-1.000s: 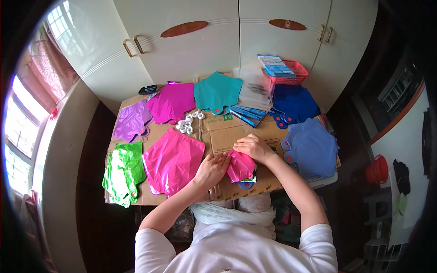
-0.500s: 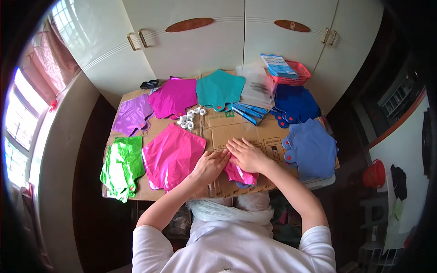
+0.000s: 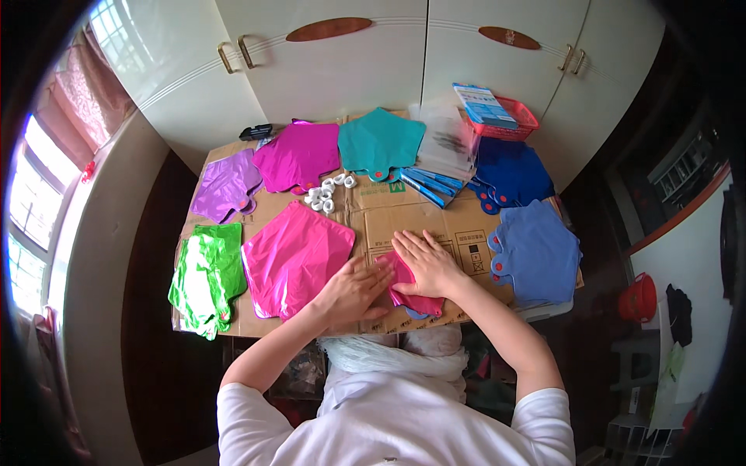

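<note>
Both hands lie flat and open on a small folded pink foil balloon (image 3: 412,291) at the near edge of the bench (image 3: 466,233). The left hand (image 3: 353,289) presses its left side, and the right hand (image 3: 426,262) presses its top. Neither grip holds anything. A big pink foil balloon (image 3: 294,256) lies just beside the left hand.

A: Surface? Table covered with flattened brown cardboard (image 3: 458,233).

B: On it: green foil balloon (image 3: 203,276), big pink one (image 3: 295,256), purple (image 3: 225,185), magenta (image 3: 299,154), teal (image 3: 381,141), dark blue (image 3: 509,169), light blue stack (image 3: 536,252).

A: Also white clips (image 3: 326,194), blue strips (image 3: 426,185), red basket (image 3: 509,124), clear bags (image 3: 449,141).

B: Small folded pink balloon (image 3: 416,299) laid at the front edge.
</note>
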A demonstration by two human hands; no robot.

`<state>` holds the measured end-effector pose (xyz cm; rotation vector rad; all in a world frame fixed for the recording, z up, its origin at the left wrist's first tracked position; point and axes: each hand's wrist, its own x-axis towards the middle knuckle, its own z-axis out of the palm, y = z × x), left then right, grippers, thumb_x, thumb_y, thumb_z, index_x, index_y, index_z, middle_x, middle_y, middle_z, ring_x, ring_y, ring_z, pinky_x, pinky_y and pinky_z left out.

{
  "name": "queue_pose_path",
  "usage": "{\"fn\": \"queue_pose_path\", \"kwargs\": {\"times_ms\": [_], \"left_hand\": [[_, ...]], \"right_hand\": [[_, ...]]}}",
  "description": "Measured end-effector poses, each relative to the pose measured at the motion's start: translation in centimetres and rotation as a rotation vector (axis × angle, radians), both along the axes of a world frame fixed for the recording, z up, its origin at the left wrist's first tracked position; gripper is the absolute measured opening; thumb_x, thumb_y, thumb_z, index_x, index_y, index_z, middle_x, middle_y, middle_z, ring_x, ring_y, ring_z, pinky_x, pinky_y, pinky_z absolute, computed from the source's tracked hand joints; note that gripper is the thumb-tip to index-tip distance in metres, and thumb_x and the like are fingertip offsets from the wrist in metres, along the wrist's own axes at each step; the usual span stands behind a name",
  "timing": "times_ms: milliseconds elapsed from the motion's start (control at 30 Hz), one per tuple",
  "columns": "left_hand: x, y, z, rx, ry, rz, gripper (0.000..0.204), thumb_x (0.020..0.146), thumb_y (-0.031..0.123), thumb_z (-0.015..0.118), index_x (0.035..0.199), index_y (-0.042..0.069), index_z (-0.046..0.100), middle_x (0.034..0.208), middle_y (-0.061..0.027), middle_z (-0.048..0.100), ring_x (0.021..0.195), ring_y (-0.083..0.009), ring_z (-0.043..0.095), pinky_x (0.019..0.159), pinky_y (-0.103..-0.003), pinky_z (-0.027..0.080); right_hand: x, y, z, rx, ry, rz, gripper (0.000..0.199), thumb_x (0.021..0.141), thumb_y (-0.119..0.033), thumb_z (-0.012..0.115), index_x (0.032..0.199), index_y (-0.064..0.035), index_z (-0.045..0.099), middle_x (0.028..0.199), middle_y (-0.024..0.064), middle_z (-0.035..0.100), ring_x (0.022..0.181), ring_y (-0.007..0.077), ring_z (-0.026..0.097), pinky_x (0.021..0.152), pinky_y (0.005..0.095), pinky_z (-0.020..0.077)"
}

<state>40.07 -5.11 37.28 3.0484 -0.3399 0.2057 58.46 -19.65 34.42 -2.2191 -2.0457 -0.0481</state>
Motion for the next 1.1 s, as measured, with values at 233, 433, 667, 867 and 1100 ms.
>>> {"fn": "queue_pose_path", "kwargs": {"times_ms": [233, 433, 667, 867, 1100], "left_hand": [[-1.8, -1.2, 0.2, -0.017, -0.076, -0.077, 0.057, 0.081, 0.043, 0.061, 0.124, 0.007, 0.054, 0.135, -0.0097, 0.050, 0.126, -0.0200, 0.046, 0.099, -0.041, 0.035], [-2.3, -2.9, -0.2, 0.101, -0.189, -0.081, 0.050, 0.076, 0.044, 0.066, 0.111, 0.008, 0.063, 0.120, -0.0082, 0.060, 0.115, -0.0178, 0.054, 0.088, -0.037, 0.042], [-5.0, -6.3, -2.1, 0.098, -0.384, -0.113, 0.026, 0.076, 0.019, 0.062, 0.099, 0.007, 0.066, 0.103, -0.0041, 0.063, 0.100, -0.0150, 0.060, 0.078, -0.029, 0.046], [-4.8, -5.9, -2.3, -0.295, -0.551, 0.014, 0.027, 0.065, 0.008, 0.067, 0.092, 0.007, 0.068, 0.080, 0.0011, 0.064, 0.071, -0.0141, 0.060, 0.063, -0.031, 0.046], [-3.6, -3.8, 0.8, -1.287, -0.465, 0.485, 0.009, 0.080, -0.003, 0.069, 0.089, -0.003, 0.068, 0.071, -0.0014, 0.064, 0.065, -0.0024, 0.054, 0.055, -0.020, 0.044]], "right_hand": [[-0.4, -0.1, 1.0, -0.100, -0.012, -0.015, 0.115, 0.069, -0.079, 0.050, 0.145, 0.0006, 0.018, 0.152, 0.0146, 0.019, 0.142, 0.0246, 0.014, 0.115, 0.0471, 0.0061], [-1.6, -1.0, 0.6, -0.109, -0.044, -0.035, 0.112, 0.073, -0.080, 0.043, 0.145, 0.0013, 0.016, 0.153, 0.0152, 0.017, 0.143, 0.0249, 0.012, 0.115, 0.0483, 0.0045], [-4.3, -3.1, -0.3, -0.054, -0.030, -0.054, 0.102, 0.081, -0.077, 0.027, 0.145, 0.0017, 0.015, 0.153, 0.0164, 0.015, 0.143, 0.0266, 0.009, 0.114, 0.0490, 0.0021], [-3.1, -4.2, 1.5, -0.040, 0.600, 0.031, 0.077, 0.095, -0.058, 0.023, 0.142, 0.0022, 0.027, 0.148, 0.0204, 0.027, 0.142, 0.0301, 0.015, 0.114, 0.0492, 0.0018], [-3.3, -6.9, 4.9, 0.344, 1.352, -0.010, 0.034, 0.097, -0.022, 0.051, 0.123, 0.0002, 0.056, 0.112, 0.0081, 0.063, 0.097, 0.0110, 0.058, 0.086, 0.0248, 0.0458]]}}
